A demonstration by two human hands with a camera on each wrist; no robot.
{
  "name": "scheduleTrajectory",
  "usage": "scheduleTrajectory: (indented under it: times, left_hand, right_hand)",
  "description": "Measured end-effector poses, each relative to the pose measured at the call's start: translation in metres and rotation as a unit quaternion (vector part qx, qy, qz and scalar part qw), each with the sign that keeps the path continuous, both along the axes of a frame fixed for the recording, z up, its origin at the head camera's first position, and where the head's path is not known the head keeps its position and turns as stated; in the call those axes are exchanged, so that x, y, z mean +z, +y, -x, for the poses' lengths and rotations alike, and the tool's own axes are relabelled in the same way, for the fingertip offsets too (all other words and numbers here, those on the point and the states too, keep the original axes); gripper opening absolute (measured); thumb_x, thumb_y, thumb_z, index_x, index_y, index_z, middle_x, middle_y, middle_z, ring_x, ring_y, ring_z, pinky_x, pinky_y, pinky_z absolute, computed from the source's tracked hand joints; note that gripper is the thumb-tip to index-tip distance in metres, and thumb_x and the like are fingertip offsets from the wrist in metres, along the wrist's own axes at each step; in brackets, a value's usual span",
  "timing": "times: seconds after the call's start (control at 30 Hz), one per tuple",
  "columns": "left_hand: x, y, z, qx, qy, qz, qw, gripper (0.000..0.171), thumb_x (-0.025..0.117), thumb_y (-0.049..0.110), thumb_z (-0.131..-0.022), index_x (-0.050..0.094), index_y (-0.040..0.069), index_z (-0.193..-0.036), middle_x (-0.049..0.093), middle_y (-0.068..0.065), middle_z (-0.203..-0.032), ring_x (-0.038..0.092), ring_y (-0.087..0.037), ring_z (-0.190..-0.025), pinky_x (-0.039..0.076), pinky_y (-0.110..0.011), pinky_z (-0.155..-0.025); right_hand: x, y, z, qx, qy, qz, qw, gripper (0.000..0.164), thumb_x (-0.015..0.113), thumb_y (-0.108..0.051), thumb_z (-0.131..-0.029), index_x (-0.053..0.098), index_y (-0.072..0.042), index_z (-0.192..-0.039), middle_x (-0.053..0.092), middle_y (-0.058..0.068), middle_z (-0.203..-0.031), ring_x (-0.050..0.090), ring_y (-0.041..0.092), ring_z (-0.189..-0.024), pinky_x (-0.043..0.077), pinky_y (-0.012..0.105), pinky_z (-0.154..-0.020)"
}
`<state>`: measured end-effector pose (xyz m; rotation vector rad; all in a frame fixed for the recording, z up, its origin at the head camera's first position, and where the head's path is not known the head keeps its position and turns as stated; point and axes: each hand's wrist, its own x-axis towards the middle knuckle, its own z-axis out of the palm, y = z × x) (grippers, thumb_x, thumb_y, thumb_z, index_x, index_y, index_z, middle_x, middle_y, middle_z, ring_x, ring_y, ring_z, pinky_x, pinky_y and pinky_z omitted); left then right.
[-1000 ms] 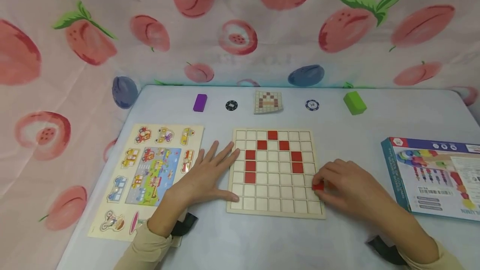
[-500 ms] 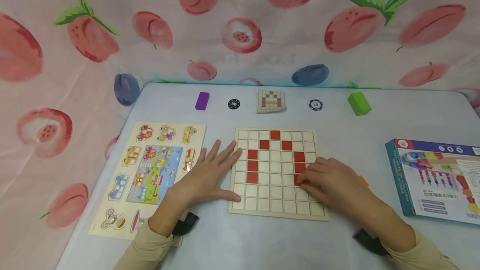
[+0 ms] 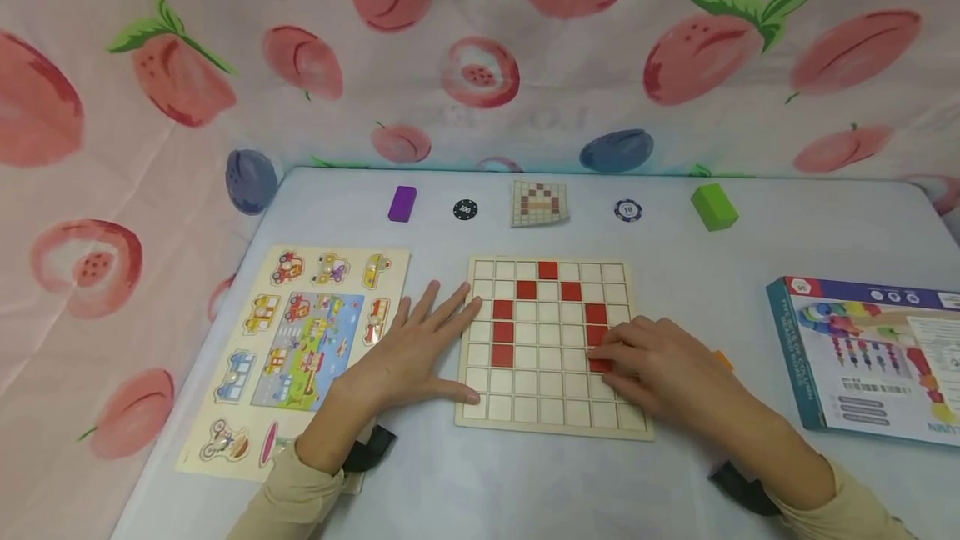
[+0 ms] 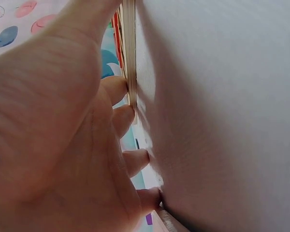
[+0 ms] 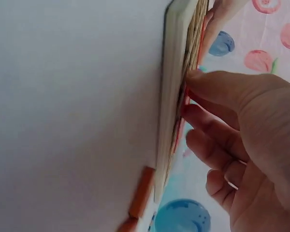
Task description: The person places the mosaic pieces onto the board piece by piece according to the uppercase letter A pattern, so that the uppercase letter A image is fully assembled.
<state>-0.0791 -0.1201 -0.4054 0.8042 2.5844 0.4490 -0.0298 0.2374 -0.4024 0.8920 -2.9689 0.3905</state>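
Observation:
A wooden grid board (image 3: 551, 407) carries several red square tiles (image 3: 502, 355) in an arch-like pattern. Along its left edge, my left hand (image 3: 408, 361) is spread flat, with thumb and fingertips touching the board's margin. My right hand (image 3: 675, 369) reaches over the right edge. Its curved index finger and thumb are at a red tile (image 3: 599, 365) in the right column, below two others. Seen from the right wrist, the thumb and index fingertip of the right hand (image 5: 251, 130) straddle that tile on the board's surface. The hand covers part of the tile.
A vehicle peg puzzle (image 3: 217, 407) lies left, and a boxed set (image 3: 862, 365) lies right. Beyond the board are a small pattern card (image 3: 538, 204), a purple block (image 3: 402, 203), two chips and a green block (image 3: 714, 207). An orange block (image 3: 723, 359) shows behind the right hand.
My right hand has moved left from the board's edge with the red tile, which now lies in the right column. Its thumb and index finger have parted slightly. The left hand stays put.

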Motion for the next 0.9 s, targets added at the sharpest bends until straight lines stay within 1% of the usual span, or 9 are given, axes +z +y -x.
scheduleTrajectory:
  times: [0.07,0.17,0.23,0.33,0.43,0.5,0.6,0.8,0.9]
  left_hand:
    - [0.000,0.001,0.000,-0.001,-0.002,-0.001,1.0000,0.121,0.082,0.070,-0.080,0.019,0.026,-0.173,0.006,0.001,-0.183,-0.003,-0.043,-0.169,0.006,-0.074,-0.132]
    - [0.001,0.001,0.001,-0.003,-0.005,-0.003,1.0000,0.121,0.082,0.070,-0.080,0.018,0.026,-0.173,0.005,0.002,-0.183,-0.004,-0.043,-0.169,0.006,-0.074,-0.131]
    - [0.001,0.002,0.001,-0.004,-0.006,-0.003,1.0000,0.121,0.082,0.070,-0.080,0.018,0.026,-0.173,0.005,0.002,-0.183,-0.004,-0.043,-0.169,0.006,-0.074,-0.131]
    - [0.001,0.001,0.001,-0.003,-0.007,0.000,1.0000,0.121,0.083,0.070,-0.080,0.019,0.026,-0.173,0.005,0.002,-0.183,-0.004,-0.043,-0.169,0.006,-0.074,-0.131]
    - [0.000,0.000,0.001,-0.001,-0.007,0.002,1.0000,0.121,0.083,0.069,-0.080,0.020,0.025,-0.172,0.005,0.001,-0.183,-0.003,-0.043,-0.169,0.006,-0.074,-0.131]
    - [0.000,-0.001,0.000,0.000,-0.005,0.002,1.0000,0.121,0.083,0.069,-0.080,0.020,0.025,-0.172,0.006,0.001,-0.183,-0.003,-0.044,-0.169,0.006,-0.074,-0.131]
    - [-0.001,-0.001,0.000,0.001,-0.001,0.000,1.0000,0.120,0.083,0.069,-0.080,0.020,0.025,-0.172,0.006,0.001,-0.183,-0.003,-0.044,-0.169,0.007,-0.075,-0.131]
    - [-0.001,-0.001,0.000,0.000,-0.001,-0.003,1.0000,0.120,0.082,0.069,-0.080,0.019,0.025,-0.173,0.005,0.001,-0.183,-0.003,-0.044,-0.169,0.006,-0.075,-0.131]
    - [0.000,-0.001,0.000,0.000,0.000,-0.002,1.0000,0.120,0.082,0.069,-0.081,0.019,0.025,-0.173,0.005,0.001,-0.183,-0.004,-0.043,-0.169,0.006,-0.074,-0.131]
  right_hand:
    - [0.004,0.007,-0.001,-0.021,-0.031,-0.010,0.999,0.030,0.087,-0.033,-0.088,0.082,-0.025,-0.117,0.077,-0.008,-0.115,0.067,0.015,-0.107,0.056,0.038,-0.089]
    - [0.010,0.025,-0.001,-0.066,-0.068,-0.025,0.995,0.030,0.085,-0.036,-0.090,0.080,-0.027,-0.119,0.077,-0.004,-0.120,0.068,0.021,-0.114,0.056,0.047,-0.095]
    - [0.014,0.041,-0.002,-0.101,-0.081,-0.029,0.991,0.032,0.086,-0.038,-0.090,0.079,-0.027,-0.119,0.077,-0.001,-0.122,0.068,0.025,-0.115,0.055,0.052,-0.096]
    - [0.014,0.059,-0.004,-0.126,-0.105,-0.037,0.986,0.038,0.090,-0.039,-0.085,0.078,-0.028,-0.120,0.075,0.004,-0.125,0.067,0.028,-0.113,0.057,0.057,-0.095]
    - [0.010,0.068,-0.006,-0.115,-0.118,-0.031,0.986,0.042,0.092,-0.039,-0.082,0.077,-0.031,-0.121,0.074,0.001,-0.125,0.066,0.023,-0.111,0.060,0.054,-0.094]
    - [0.007,0.068,-0.007,-0.096,-0.109,-0.028,0.989,0.042,0.093,-0.037,-0.081,0.077,-0.034,-0.120,0.075,-0.005,-0.124,0.066,0.018,-0.110,0.061,0.051,-0.093]
    - [0.006,0.067,-0.007,-0.072,-0.086,-0.020,0.993,0.038,0.093,-0.032,-0.081,0.078,-0.033,-0.116,0.076,-0.010,-0.119,0.067,0.015,-0.108,0.062,0.048,-0.092]
    - [0.015,0.060,0.002,-0.084,-0.067,-0.030,0.994,0.034,0.094,-0.032,-0.080,0.079,-0.029,-0.111,0.077,-0.009,-0.108,0.066,0.014,-0.102,0.056,0.047,-0.092]
    - [0.019,0.047,0.011,-0.082,-0.049,-0.010,0.995,0.030,0.093,-0.032,-0.082,0.078,-0.027,-0.108,0.077,-0.008,-0.106,0.067,0.016,-0.102,0.054,0.046,-0.092]
